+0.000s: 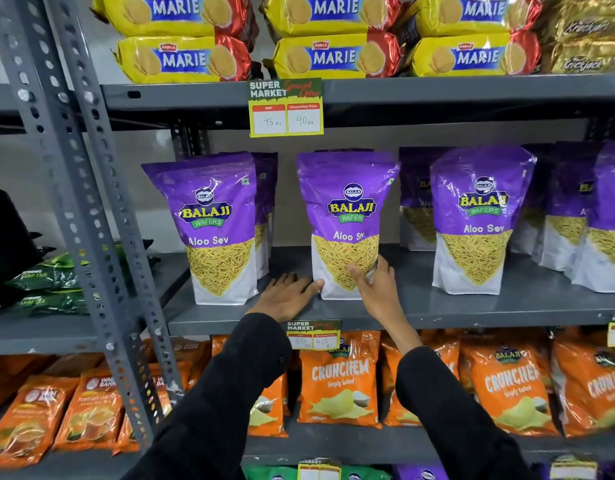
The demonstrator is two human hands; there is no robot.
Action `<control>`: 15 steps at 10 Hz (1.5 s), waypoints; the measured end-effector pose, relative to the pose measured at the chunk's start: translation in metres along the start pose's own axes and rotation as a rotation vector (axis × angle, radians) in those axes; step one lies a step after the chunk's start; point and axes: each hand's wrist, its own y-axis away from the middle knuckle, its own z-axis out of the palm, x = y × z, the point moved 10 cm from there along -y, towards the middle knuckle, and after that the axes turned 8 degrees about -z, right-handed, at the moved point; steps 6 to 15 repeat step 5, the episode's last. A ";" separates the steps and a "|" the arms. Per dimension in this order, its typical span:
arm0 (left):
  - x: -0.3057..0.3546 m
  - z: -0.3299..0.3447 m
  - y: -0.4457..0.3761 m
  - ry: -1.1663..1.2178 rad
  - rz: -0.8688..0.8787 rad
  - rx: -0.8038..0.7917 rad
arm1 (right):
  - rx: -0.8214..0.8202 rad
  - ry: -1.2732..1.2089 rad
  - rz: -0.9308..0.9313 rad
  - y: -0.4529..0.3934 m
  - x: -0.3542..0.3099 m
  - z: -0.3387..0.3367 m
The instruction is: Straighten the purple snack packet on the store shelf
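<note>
Task nearly done, we judge: purple snack packet [346, 223] stands upright on the shelf [472, 306], right hand [377, 285] seemingly gripping its base, left hand [287, 294] flat beside it.

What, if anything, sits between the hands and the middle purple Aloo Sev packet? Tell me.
Nothing visible does. The right hand already touches the purple packet at its lower right, and the left hand lies flat on the shelf with a fingertip at the packet's lower left corner. The neighbouring packets stand apart on both sides.
</note>
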 end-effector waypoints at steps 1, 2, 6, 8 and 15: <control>0.001 0.000 -0.002 0.017 -0.013 0.002 | 0.006 0.006 0.011 -0.003 -0.001 0.002; 0.001 0.000 0.000 0.030 -0.024 0.015 | 0.000 0.009 0.001 -0.006 -0.003 0.003; 0.004 -0.004 0.003 0.011 0.021 0.020 | -0.017 0.005 -0.048 0.000 -0.006 0.003; 0.004 -0.004 0.003 0.011 0.021 0.020 | -0.017 0.005 -0.048 0.000 -0.006 0.003; 0.004 -0.004 0.003 0.011 0.021 0.020 | -0.017 0.005 -0.048 0.000 -0.006 0.003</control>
